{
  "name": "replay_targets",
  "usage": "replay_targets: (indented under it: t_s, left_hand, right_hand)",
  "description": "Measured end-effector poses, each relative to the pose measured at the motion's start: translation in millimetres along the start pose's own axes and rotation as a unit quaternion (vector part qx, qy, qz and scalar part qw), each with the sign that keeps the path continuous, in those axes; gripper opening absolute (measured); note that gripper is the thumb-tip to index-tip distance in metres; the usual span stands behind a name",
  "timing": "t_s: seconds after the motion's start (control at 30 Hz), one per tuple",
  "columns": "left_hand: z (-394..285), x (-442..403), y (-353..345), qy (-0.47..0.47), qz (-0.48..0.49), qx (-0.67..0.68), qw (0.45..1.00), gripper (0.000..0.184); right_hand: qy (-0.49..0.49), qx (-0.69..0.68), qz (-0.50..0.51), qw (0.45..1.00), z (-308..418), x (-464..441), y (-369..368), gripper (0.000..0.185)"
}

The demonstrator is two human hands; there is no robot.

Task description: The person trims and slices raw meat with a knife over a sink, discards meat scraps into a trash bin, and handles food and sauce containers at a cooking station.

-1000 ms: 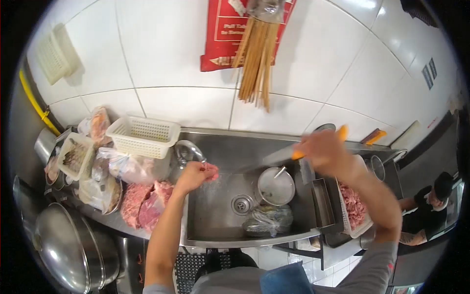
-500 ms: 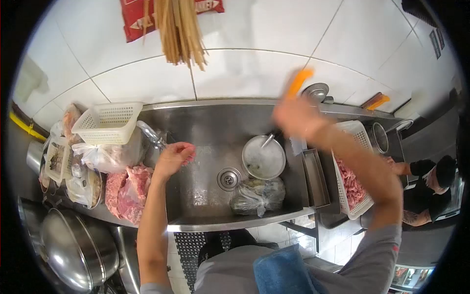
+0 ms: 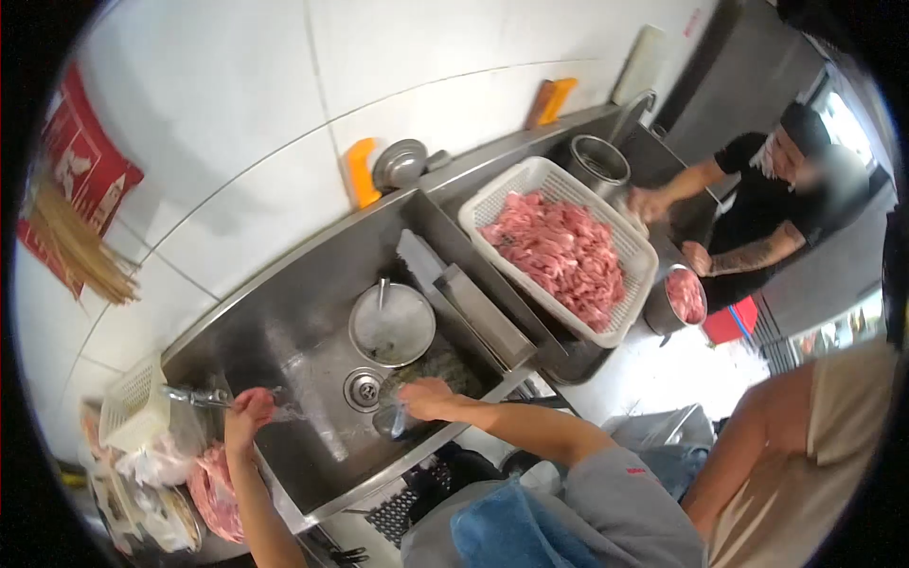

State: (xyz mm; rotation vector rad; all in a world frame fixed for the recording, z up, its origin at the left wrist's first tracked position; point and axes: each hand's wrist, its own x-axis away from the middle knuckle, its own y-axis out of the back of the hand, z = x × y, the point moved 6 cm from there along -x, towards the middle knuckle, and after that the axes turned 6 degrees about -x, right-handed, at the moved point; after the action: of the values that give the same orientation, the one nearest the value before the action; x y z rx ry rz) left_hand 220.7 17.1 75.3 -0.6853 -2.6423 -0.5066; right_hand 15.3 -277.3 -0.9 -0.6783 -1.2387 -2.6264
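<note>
My left hand (image 3: 248, 412) is at the mouth of the metal faucet (image 3: 194, 396), its fingers curled. Clear water shows just beyond the fingertips, and whether they hold anything is hidden. Low in the steel sink (image 3: 312, 379), my right hand (image 3: 426, 399) grips a clear plastic bag (image 3: 390, 421) with dark greenish contents. Beside that bag stands a round metal pot (image 3: 392, 325) of cloudy, whitish liquid, with a metal handle sticking out. The drain (image 3: 363, 389) lies between my hands. An orange handle (image 3: 361, 173) stands against the tiled wall, away from both hands.
A white basket (image 3: 639, 275) of sliced raw meat stands right of the sink. Beyond it, a co-worker (image 3: 757, 208) has a hand near a metal pot of meat (image 3: 685, 295). Another person's arm (image 3: 757, 445) is at lower right. Large raw meat (image 3: 216, 492) lies at left.
My right hand has let go of the orange handle by the wall and come down onto the plastic bag. The view has turned right, bringing the meat basket and co-worker further in.
</note>
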Motion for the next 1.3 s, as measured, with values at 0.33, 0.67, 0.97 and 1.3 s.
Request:
replay_targets:
  t_s: [0.33, 0.67, 0.97, 1.3]
  left_hand:
    - [-55, 5, 6, -0.102, -0.02, 0.003, 0.995, 0.021]
    - [-45, 6, 6, -0.116, -0.064, 0.015, 0.991, 0.022]
    - [-20, 6, -14, -0.259, -0.044, -0.418, 0.869, 0.022]
    - [46, 39, 15, -0.05, -0.137, 0.07, 0.987, 0.027]
  right_hand:
    - [0.16, -0.169, -0.199, 0.952, 97, 80, 119, 0.023]
    - [0.171, -0.399, -0.261, 0.862, 146, 120, 231, 0.022]
    - [0.153, -0.469, -0.281, 0.823, 131, 114, 245, 0.021]
    - [0.135, -0.466, -0.459, 0.744, 58, 192, 374, 0.014]
